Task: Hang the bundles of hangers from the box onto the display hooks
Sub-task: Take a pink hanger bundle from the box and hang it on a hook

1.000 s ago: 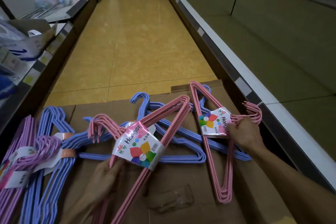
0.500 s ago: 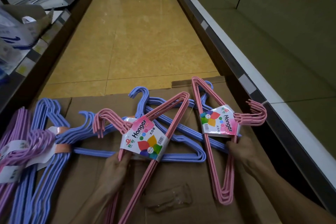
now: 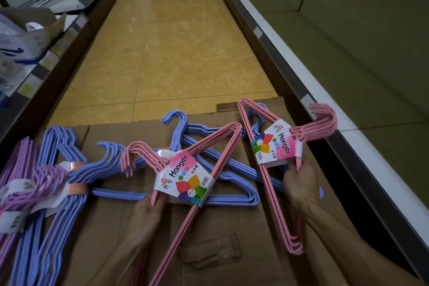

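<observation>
Head view, shop aisle: your left hand (image 3: 148, 210) grips a pink bundle of hangers (image 3: 209, 160) from below, fingers curled round its wires just beneath the printed "Hanger" label (image 3: 183, 180), with the bundle's hooks (image 3: 137, 158) pointing away from the box's right side. Your right hand (image 3: 299, 183) grips a second pink bundle (image 3: 274, 193) just under its own label (image 3: 277, 146), fingers wrapped round the wires; this bundle's hooks (image 3: 320, 126) reach past the right edge of the cardboard box (image 3: 130, 213) toward the pale edge of the lower shelf (image 3: 362, 153). Both pink bundles are raised above the flattened top of the box. Under them, lying on the cardboard near its middle, are blue bundles of hangers (image 3: 232, 169). More blue bundles (image 3: 55, 169), bound with orange tape, lie at the left edge of the box, and purple bundles (image 3: 21, 169) lie just beyond them at the frame's edge. A strip of clear tape (image 3: 211, 251) shows on the cardboard near you, between your forearms. Beyond the box's far edge runs the yellow tiled floor (image 3: 171, 49). Left of the box stands shelving with goods (image 3: 25, 37); whether display hooks are on either side cannot be told.
</observation>
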`<action>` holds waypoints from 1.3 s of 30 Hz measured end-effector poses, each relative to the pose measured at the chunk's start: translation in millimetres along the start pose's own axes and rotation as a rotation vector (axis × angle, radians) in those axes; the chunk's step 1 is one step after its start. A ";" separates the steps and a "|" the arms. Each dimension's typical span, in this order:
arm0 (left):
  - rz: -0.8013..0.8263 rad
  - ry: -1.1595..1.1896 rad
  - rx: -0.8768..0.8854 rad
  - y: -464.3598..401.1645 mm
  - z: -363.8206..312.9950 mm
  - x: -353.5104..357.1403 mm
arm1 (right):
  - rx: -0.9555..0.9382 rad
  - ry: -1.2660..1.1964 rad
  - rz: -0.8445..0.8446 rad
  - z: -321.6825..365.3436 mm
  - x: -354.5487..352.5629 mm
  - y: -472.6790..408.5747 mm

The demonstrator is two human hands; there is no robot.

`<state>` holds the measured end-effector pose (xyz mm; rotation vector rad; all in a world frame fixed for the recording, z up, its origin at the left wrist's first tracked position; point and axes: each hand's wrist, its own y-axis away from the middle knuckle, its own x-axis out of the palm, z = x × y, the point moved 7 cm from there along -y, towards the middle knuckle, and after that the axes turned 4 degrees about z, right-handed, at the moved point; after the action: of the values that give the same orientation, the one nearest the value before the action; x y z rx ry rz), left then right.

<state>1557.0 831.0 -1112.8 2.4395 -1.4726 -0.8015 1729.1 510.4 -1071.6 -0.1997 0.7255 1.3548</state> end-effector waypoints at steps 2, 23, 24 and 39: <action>0.000 0.011 0.011 2.1 -2.0 0.4 | -0.067 0.006 0.017 12.9 -5.8 2.7; 0.083 -0.174 0.181 28.7 -19.7 1.4 | -0.297 0.471 -0.102 43.5 -68.4 16.9; 0.078 -0.176 0.175 29.6 -20.4 0.8 | -0.277 0.452 -0.093 42.7 -67.8 15.7; 0.082 -0.152 0.131 16.5 -9.1 -6.0 | -0.306 0.328 0.092 64.2 -33.5 -9.4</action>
<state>1547.1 827.0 -1096.3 2.4379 -1.7191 -0.9183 1759.6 514.9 -1005.4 -0.6504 0.8032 1.5372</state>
